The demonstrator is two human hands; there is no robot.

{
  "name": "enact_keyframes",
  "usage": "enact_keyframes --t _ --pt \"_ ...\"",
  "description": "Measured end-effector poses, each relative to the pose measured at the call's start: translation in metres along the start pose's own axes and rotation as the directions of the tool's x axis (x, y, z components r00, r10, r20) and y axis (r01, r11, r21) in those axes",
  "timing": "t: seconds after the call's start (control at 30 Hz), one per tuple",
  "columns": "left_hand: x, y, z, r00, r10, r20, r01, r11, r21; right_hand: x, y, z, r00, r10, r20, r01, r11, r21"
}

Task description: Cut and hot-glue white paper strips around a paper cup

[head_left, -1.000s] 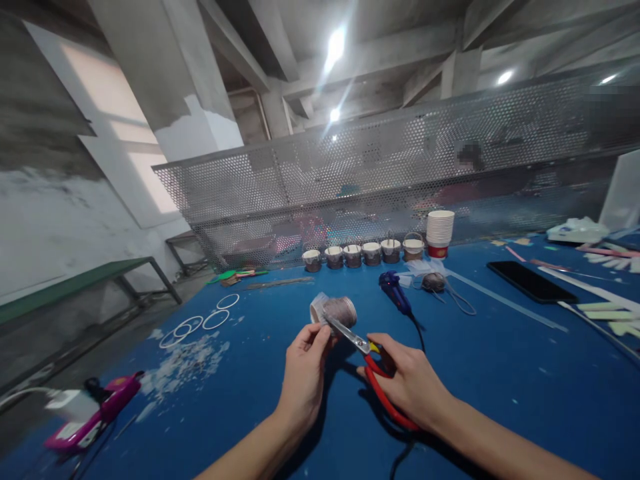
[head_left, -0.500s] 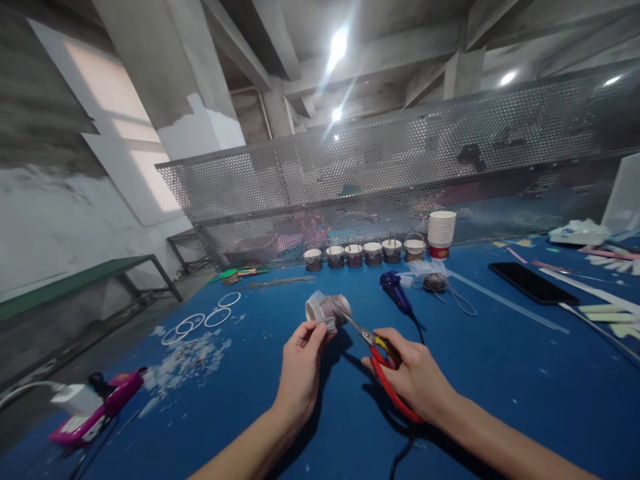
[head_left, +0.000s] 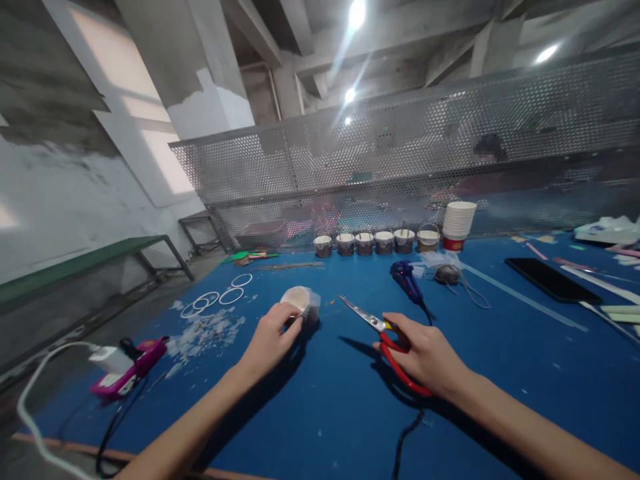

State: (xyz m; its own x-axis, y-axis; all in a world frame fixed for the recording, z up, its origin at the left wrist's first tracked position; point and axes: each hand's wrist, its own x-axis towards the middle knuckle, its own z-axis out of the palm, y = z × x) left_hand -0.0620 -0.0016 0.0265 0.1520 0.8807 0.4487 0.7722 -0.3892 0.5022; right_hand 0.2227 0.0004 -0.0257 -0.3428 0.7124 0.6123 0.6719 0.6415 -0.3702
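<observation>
My left hand (head_left: 273, 333) grips the rim of a small cup (head_left: 299, 299) wrapped in grey cord, with a strip of pale mesh ribbon (head_left: 314, 302) on its right side. The cup's opening faces up and toward me. In my right hand (head_left: 425, 347) are scissors (head_left: 369, 316) with red handles. Their blades look closed and point up and left, apart from the cup.
Several cord-wrapped cups (head_left: 384, 243) line the back, beside stacked paper cups (head_left: 459, 223). A blue glue gun (head_left: 407, 280), cord ball (head_left: 447, 274) and black phone (head_left: 550, 279) lie right. White rings (head_left: 231, 295), scraps (head_left: 205, 337) and a pink power strip (head_left: 133, 370) are left.
The cup has moved left and turned from lying sideways to opening upward, still in my left hand. The scissors have come away from it. The whole view has shifted slightly.
</observation>
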Motion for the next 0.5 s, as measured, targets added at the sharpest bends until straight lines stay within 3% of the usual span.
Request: enact_keyframes --t 0.13,0.27,0.4,0.5 --pt "-0.005 -0.018 0.000 0.980 0.141 0.141 -0.163 0.974 0.156 0.014 -0.008 0.000 0.987 -0.056 0.150 0.076 0.988 -0.134" --pt "-0.012 -0.020 -0.007 0.985 0.172 0.022 -0.173 0.969 0.175 0.040 -0.028 -0.007 0.945 -0.048 0.324 0.125 0.967 -0.221" --pt "-0.014 -0.011 -0.029 0.987 0.048 -0.156 -0.040 0.998 0.057 0.063 -0.052 -0.009 0.895 -0.063 0.441 0.215 0.928 -0.303" --pt "-0.014 -0.003 -0.044 0.987 -0.101 -0.128 0.091 0.993 -0.079 0.072 -0.068 0.001 0.867 -0.119 0.483 0.308 0.891 -0.334"
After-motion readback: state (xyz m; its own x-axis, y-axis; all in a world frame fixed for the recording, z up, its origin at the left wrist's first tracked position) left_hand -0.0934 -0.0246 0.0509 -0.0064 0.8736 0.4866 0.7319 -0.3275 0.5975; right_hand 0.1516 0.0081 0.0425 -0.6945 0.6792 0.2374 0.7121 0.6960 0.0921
